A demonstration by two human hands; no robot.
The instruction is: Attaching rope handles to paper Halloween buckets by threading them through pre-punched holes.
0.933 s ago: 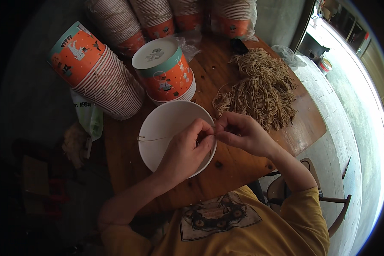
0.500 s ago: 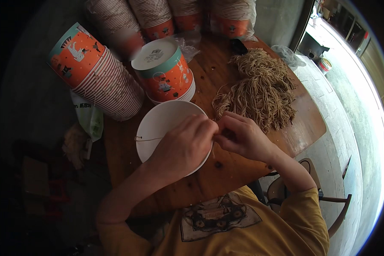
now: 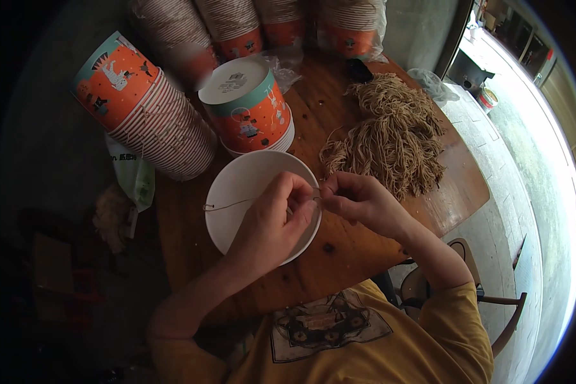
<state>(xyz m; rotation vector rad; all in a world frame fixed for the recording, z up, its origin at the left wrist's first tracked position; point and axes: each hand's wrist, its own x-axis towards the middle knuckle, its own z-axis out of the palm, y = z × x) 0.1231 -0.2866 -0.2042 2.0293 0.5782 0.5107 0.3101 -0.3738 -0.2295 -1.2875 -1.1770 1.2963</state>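
A white paper bucket (image 3: 240, 192) stands open side up on the wooden table (image 3: 358, 249). My left hand (image 3: 275, 217) lies over its rim and pinches a thin tan string (image 3: 227, 205) that runs across the opening to the left wall. My right hand (image 3: 358, 200) meets it at the right rim, fingers pinched on the string's other end. A heap of tan string pieces (image 3: 390, 137) lies just behind my right hand.
An upside-down stack of orange printed buckets (image 3: 249, 109) stands behind the white one. A long stack (image 3: 147, 109) lies on its side at the left, more stacks (image 3: 262, 25) along the back. A green-white bag (image 3: 134, 179) hangs at the left table edge. A chair (image 3: 493, 301) stands at right.
The bucket has shifted slightly toward me and the left. Both hands stay pinched together at its right rim, with the left hand lower over the opening.
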